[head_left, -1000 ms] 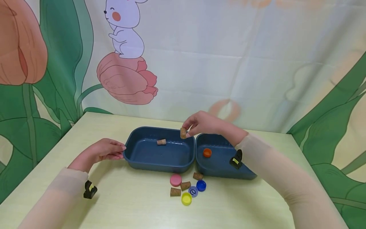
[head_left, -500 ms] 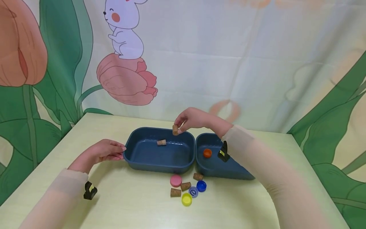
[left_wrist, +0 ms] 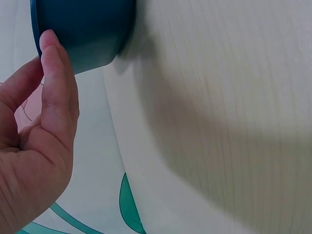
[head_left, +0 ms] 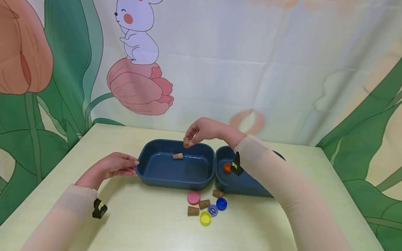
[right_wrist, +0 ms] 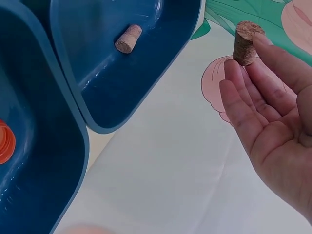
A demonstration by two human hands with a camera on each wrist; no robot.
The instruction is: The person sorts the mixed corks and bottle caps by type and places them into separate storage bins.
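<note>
My right hand (head_left: 202,130) pinches a cork (right_wrist: 245,43) between thumb and fingertips, above the back rim of the left dark blue tray (head_left: 176,184). Another cork (head_left: 177,156) lies on its side inside that tray, apart from the held one. At the tray's left end, my left hand (head_left: 117,164) holds the rim. In the left wrist view its fingers (left_wrist: 58,92) lie against the outer wall; the contact inside the rim is hidden. A second dark blue tray (head_left: 226,187) adjoins on the right, with an orange bottle cap (right_wrist: 6,141) inside, partly covered by my right wrist's black device in the head view.
In front of the trays lie several loose pieces: a pink cap (head_left: 193,198), a yellow cap (head_left: 205,218), a blue cap (head_left: 221,204), a pale purple cap (head_left: 212,210) and three corks (head_left: 193,211). A printed curtain (head_left: 220,69) hangs behind the table (head_left: 141,223).
My right hand has moved left with the cork, from near the divide between the trays to over the left tray's back part. The left hand has stayed in place.
</note>
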